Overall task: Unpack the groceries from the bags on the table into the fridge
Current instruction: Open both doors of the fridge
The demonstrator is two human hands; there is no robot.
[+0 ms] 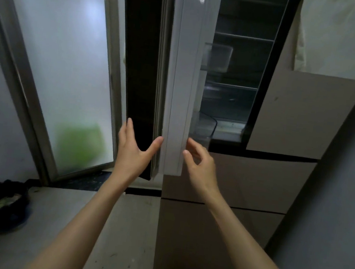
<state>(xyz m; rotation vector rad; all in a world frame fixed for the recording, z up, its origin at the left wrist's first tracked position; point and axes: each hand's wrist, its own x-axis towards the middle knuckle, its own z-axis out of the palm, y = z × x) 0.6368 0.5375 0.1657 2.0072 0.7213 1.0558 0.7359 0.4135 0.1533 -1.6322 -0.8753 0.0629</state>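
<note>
Hidden: the fridge (278, 127) interior is dim; glass shelves (243, 37) show as faint lines, and whether anything lies on them cannot be told. No grocery bags or desk come into this view.
Cut off: the open fridge door (182, 80) runs out of frame at the top; both forearms leave at the bottom edge.
Blurred: a green patch (81, 144) behind the frosted glass panel (63, 61) is too soft to identify. A dark bin (3, 201) at lower left holds scraps that cannot be made out.
Left hand (132, 151): grip spread, fingers straight and raised, thumb tip touching the outer edge of the door; it holds nothing.
Right hand (200, 163): grip loosely curled, fingertips at the inner edge of the door near its lower corner; whether it pinches the edge cannot be told.
Door: seen edge-on, standing between the two hands, with clear door bins (217, 57) on its inner side.
Fridge body: beige lower drawers (243, 183) sit shut beneath the open compartment; the right upper door (306, 112) is shut.
Room: pale tiled floor (118, 226), grey wall (335, 205) close on the right, the glass panel in a metal frame on the left.
Open room: a dark gap lies between the glass panel and the door; bare floor lies in front of the fridge.
</note>
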